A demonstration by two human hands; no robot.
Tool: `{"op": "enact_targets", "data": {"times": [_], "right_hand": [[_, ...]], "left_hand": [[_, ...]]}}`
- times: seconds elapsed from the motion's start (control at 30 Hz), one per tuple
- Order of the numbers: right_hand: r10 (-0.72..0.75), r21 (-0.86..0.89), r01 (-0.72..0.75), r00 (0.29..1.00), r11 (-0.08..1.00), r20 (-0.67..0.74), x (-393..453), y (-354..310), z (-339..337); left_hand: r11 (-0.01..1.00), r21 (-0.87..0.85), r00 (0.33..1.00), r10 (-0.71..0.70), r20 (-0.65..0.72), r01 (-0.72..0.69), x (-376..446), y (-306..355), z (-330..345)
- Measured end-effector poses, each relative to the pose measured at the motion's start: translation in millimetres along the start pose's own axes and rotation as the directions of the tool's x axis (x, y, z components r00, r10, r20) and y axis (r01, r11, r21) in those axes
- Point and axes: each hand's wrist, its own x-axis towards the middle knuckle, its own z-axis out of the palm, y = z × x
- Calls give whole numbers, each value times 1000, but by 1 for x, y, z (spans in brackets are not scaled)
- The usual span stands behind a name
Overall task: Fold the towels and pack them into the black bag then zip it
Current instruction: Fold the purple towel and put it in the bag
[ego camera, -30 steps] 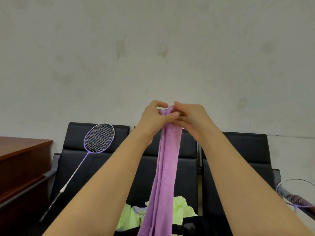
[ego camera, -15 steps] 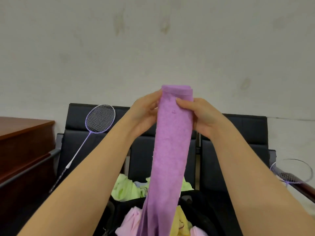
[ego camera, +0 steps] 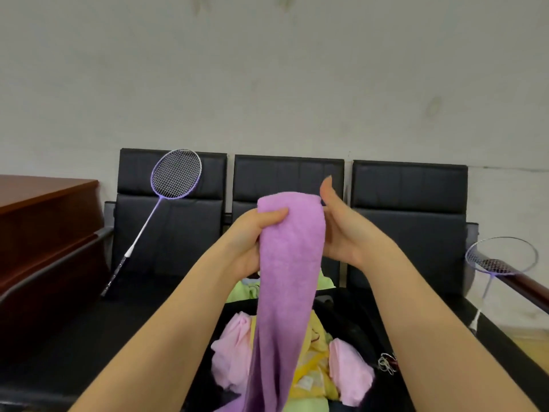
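Two hands hold a purple towel (ego camera: pixel 289 263) up in front of a row of three black chairs (ego camera: pixel 408 221). The left hand (ego camera: pixel 252 233) grips the towel's upper left edge, thumb curled over the front near the folded top. The right hand (ego camera: pixel 347 230) lies against the upper right edge with its thumb standing straight up; its fingers are hidden behind the cloth, so whether they curl round it cannot be told. The towel is folded over at the top into a long narrow band and hangs straight down toward 6 o'clock, its lower end running out of view.

Under the hanging band, on the middle seat, sits the black bag (ego camera: pixel 356 319), open. Inside it lie pink towels (ego camera: pixel 350 370) at either side of the band and a yellow towel (ego camera: pixel 312 367) between them. At 12 o'clock from the bag, against the seat back, lies a light green towel (ego camera: pixel 246 291), partly hidden by the band.

One purple racket (ego camera: pixel 175 176) leans on the left chair's back at 10 o'clock from the hands. Another racket (ego camera: pixel 502 258) rests over the armrest at 3 o'clock. A brown wooden table (ego camera: pixel 44 221) stands at 9 o'clock, beside the left chair. Behind all of it rises a pale, stained wall (ego camera: pixel 267 69).
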Motion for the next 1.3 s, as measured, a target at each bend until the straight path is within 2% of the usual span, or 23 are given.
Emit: {"op": "enact_targets", "data": {"times": [0.1, 0.23, 0.33, 0.4, 0.47, 0.53, 0.63, 0.8, 0.87, 0.93, 1.0, 1.1, 1.3], "right_hand": [[43, -83, -37, 996, 996, 78, -18, 27, -1], [2, -239, 6, 999, 971, 34, -29, 35, 5], [-71, -193, 71, 997, 979, 10, -33, 30, 10], [-117, -168, 117, 993, 979, 5, -35, 22, 13], [-147, -139, 142, 989, 980, -25, -36, 12, 16], [-159, -109, 151, 985, 982, -66, -36, -1, 19], [-168, -78, 159, 977, 984, -130, -35, -25, 20], [-274, -34, 272, 948, 962, -164, -40, -76, 27], [-311, -22, 312, 939, 950, -145, -43, -93, 28], [-329, -36, 327, 942, 944, -61, -54, -109, 29], [-309, -137, 310, 951, 941, 29, -62, -117, 29], [-328, -248, 323, 944, 913, 24, -65, -125, 27], [-421, -222, 409, 907, 885, -9, -63, -137, 31]], "left_hand": [[999, -20, 997, -43, -63, 42, -4, -5, -2], [994, 52, 988, -85, -130, 92, -10, -15, -4], [989, 98, 993, -109, -51, 114, -21, -22, -7], [969, 230, 995, -98, 4, 94, -30, -24, -8], [913, 406, 999, -29, -20, 34, -34, -21, -11], [878, 476, 996, 71, -50, -39, -33, -10, -12], [857, 493, 980, 197, -40, -152, -29, 12, -1], [825, 459, 930, 367, 5, -328, -21, 47, 32], [816, 435, 907, 422, 0, -380, -17, 60, 44], [797, 424, 879, 478, -4, -431, -13, 74, 57], [779, 418, 857, 516, -4, -467, -10, 86, 65], [742, 447, 835, 549, 24, -500, -6, 104, 74], [722, 453, 823, 565, 52, -524, -15, 123, 80]]}}
